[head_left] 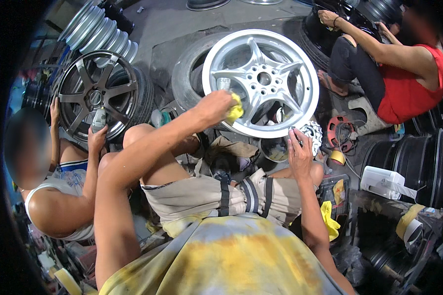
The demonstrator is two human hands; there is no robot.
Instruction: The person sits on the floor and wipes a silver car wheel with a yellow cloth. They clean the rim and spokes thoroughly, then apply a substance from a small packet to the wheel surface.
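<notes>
left hand [215, 109] closed on yellow cloth [236, 109], fingertips hidden. right hand [300, 151] half-open at near rim; can't tell if gripping. silver five-spoke wheel [255, 58] sits before the person, glossy, partly covering gray tire [183, 73]. dark wheel [94, 100] left, red power tool [337, 132] right.

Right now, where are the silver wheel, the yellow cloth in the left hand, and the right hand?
Silver wheel [287, 68]: head view, on a spoke.
Yellow cloth [236, 109]: head view, on its bunched middle.
Right hand [300, 155]: head view, on its back.
</notes>
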